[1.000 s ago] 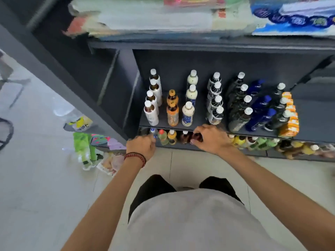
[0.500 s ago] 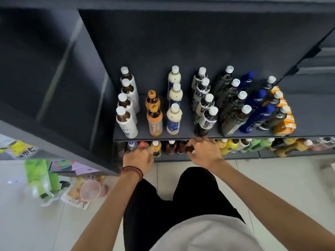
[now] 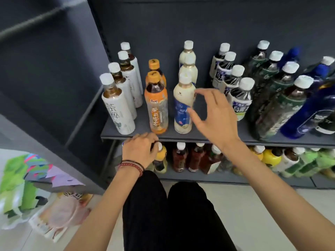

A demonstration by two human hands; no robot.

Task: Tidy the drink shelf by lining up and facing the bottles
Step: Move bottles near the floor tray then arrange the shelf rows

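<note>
The upper shelf (image 3: 199,137) carries rows of bottles running front to back: white tea bottles (image 3: 117,109), orange tea bottles (image 3: 156,107), cream bottles with blue labels (image 3: 182,105), dark bottles with white caps (image 3: 239,100), dark green ones (image 3: 282,109) and blue ones (image 3: 308,116). My right hand (image 3: 212,116) hovers with spread fingers beside the front cream bottle, thumb and forefinger close to it, holding nothing. My left hand (image 3: 139,151) is curled over the top of a bottle on the lower shelf (image 3: 199,177); that bottle is hidden. A yellow bottle (image 3: 160,158) stands just right of it.
Brown bottles (image 3: 179,158) and green and yellow ones (image 3: 299,163) crowd the lower shelf, some leaning. The dark side panel (image 3: 87,115) closes the shelf on the left. Snack packets (image 3: 59,214) and green packs (image 3: 16,187) lie at the lower left. My knees (image 3: 163,205) are near the shelf.
My right hand has left the lower shelf and risen to the front cream bottle, its fingers spreading. My head has come closer to the shelf. The left hand stays at the lower shelf.
</note>
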